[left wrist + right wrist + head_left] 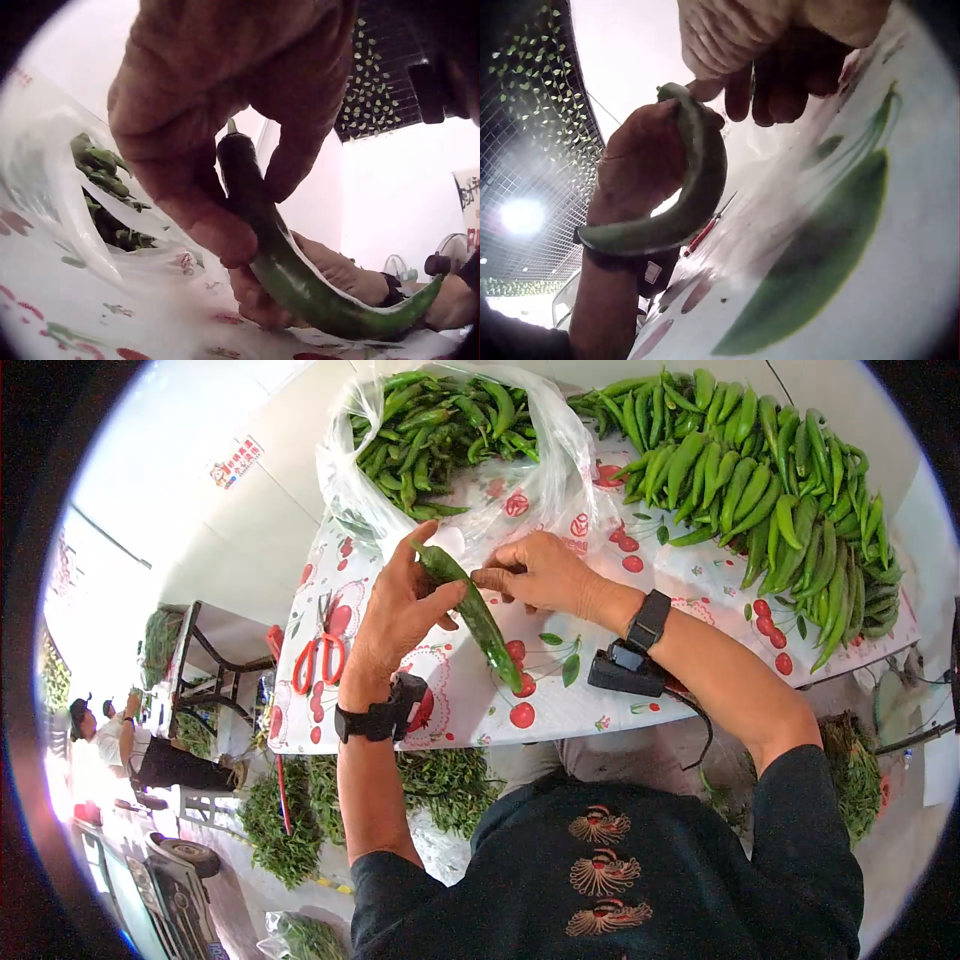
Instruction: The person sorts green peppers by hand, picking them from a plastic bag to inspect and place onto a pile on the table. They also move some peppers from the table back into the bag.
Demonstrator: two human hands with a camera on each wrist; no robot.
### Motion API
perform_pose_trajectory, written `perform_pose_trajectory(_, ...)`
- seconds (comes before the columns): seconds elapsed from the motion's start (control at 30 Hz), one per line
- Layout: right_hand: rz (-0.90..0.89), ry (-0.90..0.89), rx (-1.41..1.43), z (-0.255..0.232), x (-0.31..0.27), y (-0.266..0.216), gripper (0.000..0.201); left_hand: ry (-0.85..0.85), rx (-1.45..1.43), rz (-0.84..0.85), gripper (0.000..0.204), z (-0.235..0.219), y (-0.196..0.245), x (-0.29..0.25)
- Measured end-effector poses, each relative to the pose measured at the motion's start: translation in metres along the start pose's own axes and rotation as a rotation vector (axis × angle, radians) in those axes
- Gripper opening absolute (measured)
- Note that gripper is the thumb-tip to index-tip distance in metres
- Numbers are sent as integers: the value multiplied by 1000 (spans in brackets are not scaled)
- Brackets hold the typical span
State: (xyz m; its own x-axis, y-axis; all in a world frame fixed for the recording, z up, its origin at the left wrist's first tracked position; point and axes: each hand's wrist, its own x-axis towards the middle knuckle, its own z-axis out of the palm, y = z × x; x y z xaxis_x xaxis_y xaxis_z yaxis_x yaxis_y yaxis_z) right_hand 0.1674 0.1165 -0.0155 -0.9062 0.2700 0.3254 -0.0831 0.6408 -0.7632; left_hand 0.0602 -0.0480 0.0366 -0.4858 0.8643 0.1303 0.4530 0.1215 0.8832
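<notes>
A long, curved green chili pepper (480, 622) hangs above the cherry-print tablecloth. My left hand (392, 605) pinches it near its stem end, between thumb and fingers. In the left wrist view the pepper (300, 289) bends down to the right, its stem tip poking up between the fingers. My right hand (548, 575) is close beside the pepper's upper part, palm down, with its index fingertip right at the pepper's side. In the right wrist view the other fingers of that hand (780, 60) hang loosely bent, with nothing visible in them.
Behind my hands a clear plastic bag (572, 440) holds many green peppers (440, 435). A large pile of peppers (740, 480) covers the table's right side. Red-handled scissors (322, 650) lie at the left. Bundles of greens (280, 820) sit on the floor, and people (125, 740) are farther left.
</notes>
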Motion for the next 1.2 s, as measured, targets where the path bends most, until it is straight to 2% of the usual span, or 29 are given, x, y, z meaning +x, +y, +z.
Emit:
perform_pose_trajectory(0.07,97,-183,374,-2,-3,-8,46,59,-136,78,66,0,5,-1)
perform_pose_trajectory(0.1,97,-211,454,-2,-5,-12,50,66,-138,86,62,-2,8,1)
perform_pose_trajectory(0.27,112,-294,449,4,-6,-7,39,15,-166,74,54,-5,5,21)
perform_pose_trajectory(0.33,11,-6,562,10,1,-7,33,-16,-169,89,54,-4,6,34)
perform_pose_trajectory(0.37,125,15,642,6,-3,-5,29,43,-101,107,54,-8,5,45)
perform_pose_trajectory(0.4,120,7,637,7,-2,-4,29,162,75,206,58,-15,-4,62)
perform_pose_trajectory(0.47,345,160,798,10,1,0,29,414,398,244,69,-24,-3,85)
perform_pose_trajectory(0.5,358,131,742,8,3,3,29,426,394,248,69,-29,-6,97)
perform_pose_trajectory(0.57,347,119,688,4,0,-11,29,698,850,238,79,-36,-17,121)
perform_pose_trajectory(0.6,345,114,640,2,-2,-16,30,705,843,247,79,-39,-19,129)
perform_pose_trajectory(0.67,308,140,640,13,1,1,30,793,1064,120,81,-46,-24,144)
perform_pose_trajectory(0.73,162,198,626,19,6,8,30,802,1092,77,84,-60,-35,162)
perform_pose_trajectory(0.77,277,125,693,15,3,6,30,851,1127,-8,72,-68,-41,170)
perform_pose_trajectory(0.8,277,133,685,14,2,4,30,896,1159,-96,62,-76,-48,177)
perform_pose_trajectory(0.83,273,134,697,14,2,3,30,894,1151,-90,62,-85,-56,184)
perform_pose_trajectory(0.9,256,147,715,16,4,4,31,922,1189,116,30,-106,-68,196)
perform_pose_trajectory(0.93,259,149,715,16,4,5,31,919,1188,117,30,-113,-63,199)
perform_pose_trajectory(1.0,255,119,738,15,4,4,31,729,755,329,26,-128,-45,209)
perform_pose_trajectory(1.03,256,121,738,14,5,4,31,765,631,521,29,-126,-33,207)
perform_pose_trajectory(1.07,257,118,729,14,5,4,31,693,465,503,30,-127,-17,207)
perform_pose_trajectory(1.13,255,112,717,13,6,4,31,554,474,324,32,-118,26,192)
perform_pose_trajectory(1.17,266,139,723,14,6,4,30,557,475,323,32,-113,27,194)
perform_pose_trajectory(1.2,275,167,728,14,7,4,30,567,512,390,33,-107,32,196)
